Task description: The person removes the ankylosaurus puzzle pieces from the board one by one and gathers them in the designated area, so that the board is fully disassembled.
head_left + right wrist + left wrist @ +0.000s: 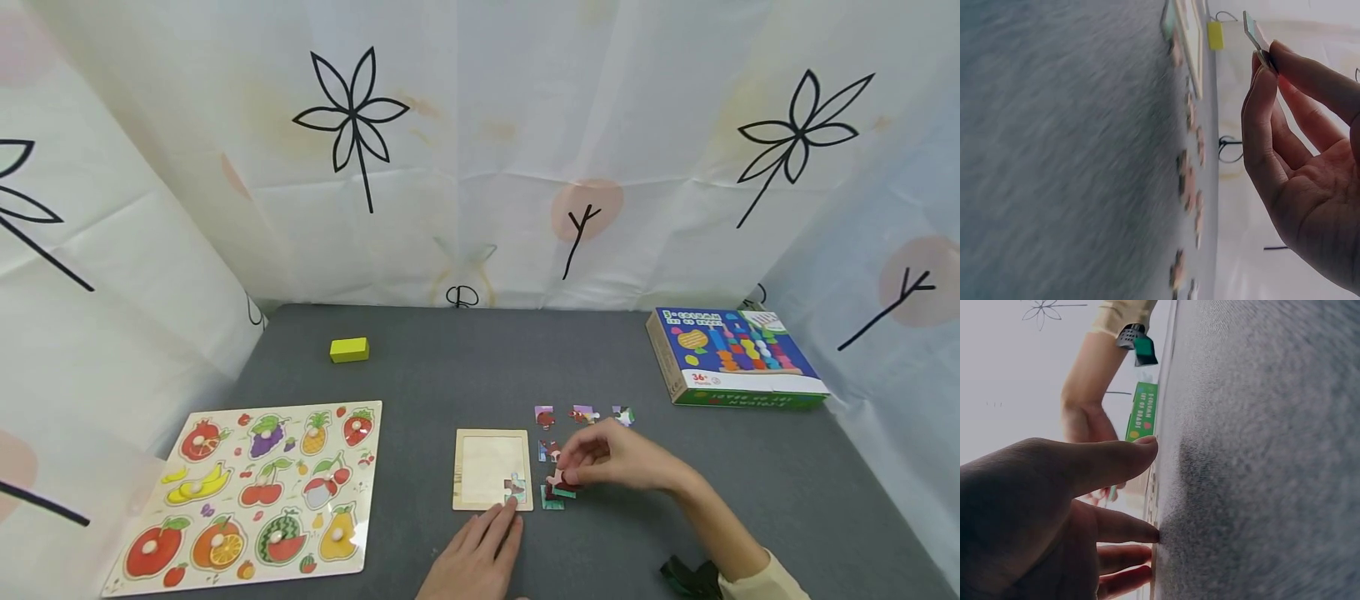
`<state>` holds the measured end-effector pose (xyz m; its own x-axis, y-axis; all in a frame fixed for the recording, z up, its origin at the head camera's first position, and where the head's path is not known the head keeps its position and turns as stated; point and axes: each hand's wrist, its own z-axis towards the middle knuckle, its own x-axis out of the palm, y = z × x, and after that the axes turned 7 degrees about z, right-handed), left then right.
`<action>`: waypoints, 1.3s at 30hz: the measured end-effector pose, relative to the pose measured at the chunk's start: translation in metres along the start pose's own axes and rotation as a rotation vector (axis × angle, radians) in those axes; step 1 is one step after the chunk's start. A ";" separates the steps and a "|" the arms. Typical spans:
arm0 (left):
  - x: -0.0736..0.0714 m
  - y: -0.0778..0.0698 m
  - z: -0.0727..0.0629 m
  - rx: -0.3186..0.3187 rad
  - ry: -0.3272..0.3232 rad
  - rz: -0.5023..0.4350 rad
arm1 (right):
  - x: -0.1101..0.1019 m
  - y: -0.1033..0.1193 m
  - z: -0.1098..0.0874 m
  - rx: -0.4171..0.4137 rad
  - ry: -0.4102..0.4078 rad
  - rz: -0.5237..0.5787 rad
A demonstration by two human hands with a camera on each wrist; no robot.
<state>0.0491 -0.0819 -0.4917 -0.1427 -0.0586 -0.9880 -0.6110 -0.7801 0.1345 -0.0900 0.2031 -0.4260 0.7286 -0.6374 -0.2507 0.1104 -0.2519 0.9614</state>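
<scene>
My right hand (pixel 611 457) pinches a jigsaw piece (pixel 1255 32) between thumb and fingertips, lifted over the table right of the wooden puzzle tray (pixel 480 434). Inside the tray, one placed piece (pixel 514 486) lies in the lower right corner. My left hand (pixel 478 550) rests with fingers extended at the tray's near edge, fingertips right at the rim. Close to the right hand lie loose jigsaw pieces: one (pixel 552 503) near the tray's lower right, another (pixel 545 451) above it, and a row (pixel 543 416) farther back. The right hand partly hides some pieces.
At left lies a fruit peg puzzle board (pixel 296 421). A yellow block (pixel 349 350) stands toward the back, and a boxed bead set (pixel 738 358) is at back right. Printed white cloth (pixel 480 167) surrounds the grey table (pixel 420 367).
</scene>
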 end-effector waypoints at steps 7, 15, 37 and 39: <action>-0.002 0.003 0.000 0.007 0.023 -0.050 | -0.006 -0.011 -0.015 0.016 -0.005 0.002; -0.014 0.012 0.005 0.022 0.153 -0.268 | -0.009 -0.023 -0.027 0.033 -0.020 -0.021; -0.045 0.090 0.007 -0.206 0.238 -0.527 | -0.004 -0.018 -0.030 0.094 -0.068 -0.167; -0.044 0.094 0.006 -0.217 0.233 -0.537 | -0.003 -0.016 -0.030 0.106 -0.085 -0.189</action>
<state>-0.0067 -0.1486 -0.4350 0.3289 0.2617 -0.9074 -0.3749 -0.8457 -0.3798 -0.0743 0.2309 -0.4373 0.6418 -0.6292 -0.4383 0.1650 -0.4449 0.8803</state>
